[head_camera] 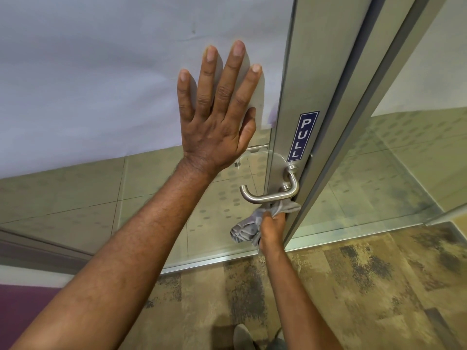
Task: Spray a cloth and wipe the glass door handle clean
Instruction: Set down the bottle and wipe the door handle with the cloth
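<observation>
A brushed steel lever handle (267,195) juts from the metal stile of the glass door (75,84), just under a blue PULL sticker (304,136). My right hand (271,229) grips a crumpled grey cloth (249,227) and presses its upper end against the stile right below the handle. My left hand (217,107) lies flat on the frosted glass above and left of the handle, fingers spread, holding nothing. No spray bottle is in view.
The metal door frame (358,122) runs diagonally to the right of the handle, with a clear glass panel (404,160) beyond it. Patterned brown carpet (353,286) covers the floor. A shoe tip (242,337) shows at the bottom edge.
</observation>
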Motion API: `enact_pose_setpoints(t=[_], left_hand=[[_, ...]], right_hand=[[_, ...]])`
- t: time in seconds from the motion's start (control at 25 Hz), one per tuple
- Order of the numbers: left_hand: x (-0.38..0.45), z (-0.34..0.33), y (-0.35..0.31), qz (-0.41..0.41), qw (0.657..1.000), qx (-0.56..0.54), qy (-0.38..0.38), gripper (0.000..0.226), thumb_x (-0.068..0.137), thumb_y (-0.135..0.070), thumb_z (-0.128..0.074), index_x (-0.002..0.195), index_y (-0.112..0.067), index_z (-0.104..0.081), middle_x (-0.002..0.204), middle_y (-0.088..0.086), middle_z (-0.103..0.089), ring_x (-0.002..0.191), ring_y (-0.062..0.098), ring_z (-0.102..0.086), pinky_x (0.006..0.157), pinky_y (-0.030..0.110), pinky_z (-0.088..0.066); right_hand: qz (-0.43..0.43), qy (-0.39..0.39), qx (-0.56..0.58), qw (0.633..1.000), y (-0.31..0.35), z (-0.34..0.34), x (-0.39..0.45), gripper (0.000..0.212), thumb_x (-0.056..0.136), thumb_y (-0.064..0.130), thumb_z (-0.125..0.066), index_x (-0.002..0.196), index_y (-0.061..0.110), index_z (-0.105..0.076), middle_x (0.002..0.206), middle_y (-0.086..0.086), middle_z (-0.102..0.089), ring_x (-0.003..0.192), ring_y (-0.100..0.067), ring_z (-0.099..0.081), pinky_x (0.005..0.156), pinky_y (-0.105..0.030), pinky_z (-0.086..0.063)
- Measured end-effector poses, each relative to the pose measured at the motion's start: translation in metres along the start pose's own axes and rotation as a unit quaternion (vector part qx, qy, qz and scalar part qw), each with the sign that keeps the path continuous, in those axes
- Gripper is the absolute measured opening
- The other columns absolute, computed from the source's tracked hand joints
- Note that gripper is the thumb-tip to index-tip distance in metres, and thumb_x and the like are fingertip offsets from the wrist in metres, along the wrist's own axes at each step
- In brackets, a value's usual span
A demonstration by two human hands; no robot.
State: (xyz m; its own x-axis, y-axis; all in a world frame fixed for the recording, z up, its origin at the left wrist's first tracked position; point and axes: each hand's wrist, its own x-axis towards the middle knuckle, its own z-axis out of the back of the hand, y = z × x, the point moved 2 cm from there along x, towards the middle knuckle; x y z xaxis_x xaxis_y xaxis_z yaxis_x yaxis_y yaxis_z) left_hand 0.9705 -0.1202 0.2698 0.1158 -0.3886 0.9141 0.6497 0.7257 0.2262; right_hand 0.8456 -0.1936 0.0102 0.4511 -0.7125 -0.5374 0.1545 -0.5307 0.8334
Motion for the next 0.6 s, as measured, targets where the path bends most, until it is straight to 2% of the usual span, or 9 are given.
enact_pose_setpoints(t=[0.08, 0.2, 0.28, 0.32, 0.36, 0.4, 0.48, 0.56, 0.6], left_hand=[[-0.001, 0.001, 0.0, 0.001, 1.0, -0.002, -0.001, 0.059, 0.101, -0.029, -0.056, 0.157, -0.019, -0.041, 0.159, 0.015, -0.05, 0.148, 0.043, -0.032, 0.13, 0.052, 0.003], [-0.001, 0.001, 0.0, 0.002, 1.0, -0.003, -0.003, 0.06, 0.1, -0.029, -0.058, 0.157, -0.019, -0.041, 0.159, 0.015, -0.049, 0.148, 0.043, -0.032, 0.13, 0.052, 0.002], [-0.001, 0.001, 0.0, 0.0, 1.0, -0.004, -0.002, 0.061, 0.1, -0.029, -0.059, 0.157, -0.019, -0.042, 0.159, 0.015, -0.048, 0.148, 0.043, -0.032, 0.13, 0.053, 0.001], [0.0, 0.001, 0.0, -0.001, 1.0, -0.001, -0.003, 0.061, 0.1, -0.03, -0.059, 0.157, -0.019, -0.042, 0.159, 0.015, -0.047, 0.148, 0.044, -0.032, 0.13, 0.053, 0.001], [0.0, 0.0, 0.0, -0.001, 1.0, 0.001, -0.003, 0.06, 0.1, -0.03, -0.058, 0.157, -0.019, -0.042, 0.16, 0.015, -0.046, 0.148, 0.043, -0.032, 0.13, 0.053, 0.001], [-0.001, 0.0, 0.001, -0.002, 1.0, -0.002, -0.002, 0.06, 0.1, -0.03, -0.058, 0.157, -0.019, -0.042, 0.161, 0.014, -0.043, 0.148, 0.043, -0.032, 0.13, 0.053, 0.002], [-0.001, 0.001, -0.001, -0.006, 1.0, -0.005, 0.003, 0.06, 0.101, -0.031, -0.055, 0.158, -0.02, -0.04, 0.162, 0.012, -0.038, 0.149, 0.043, -0.03, 0.13, 0.053, 0.003], [0.0, 0.001, -0.001, -0.009, 1.0, 0.0, 0.001, 0.06, 0.101, -0.031, -0.055, 0.158, -0.02, -0.039, 0.162, 0.011, -0.035, 0.149, 0.043, -0.029, 0.13, 0.053, 0.002], [0.0, 0.0, 0.0, -0.008, 1.0, -0.001, -0.001, 0.06, 0.101, -0.031, -0.056, 0.158, -0.02, -0.04, 0.162, 0.011, -0.035, 0.149, 0.043, -0.029, 0.13, 0.053, 0.002]], right_hand=[[0.044, 0.004, -0.049, 0.998, 0.002, -0.005, -0.015, 0.014, 0.101, 0.001, -0.051, 0.101, 0.015, -0.052, 0.079, 0.0, -0.058, 0.064, -0.008, -0.064, 0.044, -0.01, -0.045], [0.082, 0.022, -0.077, 0.993, 0.003, -0.006, -0.03, 0.013, 0.102, 0.005, -0.053, 0.097, 0.017, -0.052, 0.077, -0.002, -0.059, 0.053, 0.004, -0.064, 0.043, -0.011, -0.045], [0.118, 0.046, -0.075, 0.989, 0.009, -0.014, -0.041, 0.009, 0.101, 0.007, -0.056, 0.108, 0.013, -0.058, 0.089, -0.011, -0.068, 0.074, -0.011, -0.073, 0.057, -0.023, -0.059], [0.144, 0.051, -0.087, 0.984, 0.012, -0.019, -0.044, 0.02, 0.101, 0.01, -0.057, 0.121, 0.009, -0.057, 0.103, -0.017, -0.071, 0.089, -0.024, -0.075, 0.071, -0.035, -0.064], [0.165, 0.051, -0.102, 0.98, 0.015, -0.025, -0.047, 0.033, 0.101, 0.011, -0.057, 0.134, 0.008, -0.052, 0.117, -0.021, -0.069, 0.1, -0.029, -0.073, 0.081, -0.043, -0.064], [0.183, 0.05, -0.125, 0.974, 0.015, -0.029, -0.049, 0.044, 0.102, 0.012, -0.056, 0.144, 0.008, -0.044, 0.126, -0.023, -0.066, 0.104, -0.026, -0.072, 0.083, -0.043, -0.064], [0.251, 0.038, -0.205, 0.945, 0.015, -0.03, -0.051, 0.055, 0.101, 0.008, -0.054, 0.152, 0.006, -0.036, 0.136, -0.024, -0.059, 0.111, -0.027, -0.068, 0.086, -0.044, -0.062], [0.357, 0.004, -0.3, 0.884, 0.014, -0.026, -0.041, 0.058, 0.095, 0.005, -0.06, 0.149, -0.003, -0.04, 0.142, -0.027, -0.054, 0.124, -0.04, -0.061, 0.099, -0.051, -0.057], [0.408, -0.016, -0.338, 0.848, 0.015, -0.023, -0.035, 0.06, 0.092, 0.005, -0.064, 0.147, -0.003, -0.043, 0.143, -0.025, -0.054, 0.129, -0.04, -0.058, 0.104, -0.051, -0.055]])
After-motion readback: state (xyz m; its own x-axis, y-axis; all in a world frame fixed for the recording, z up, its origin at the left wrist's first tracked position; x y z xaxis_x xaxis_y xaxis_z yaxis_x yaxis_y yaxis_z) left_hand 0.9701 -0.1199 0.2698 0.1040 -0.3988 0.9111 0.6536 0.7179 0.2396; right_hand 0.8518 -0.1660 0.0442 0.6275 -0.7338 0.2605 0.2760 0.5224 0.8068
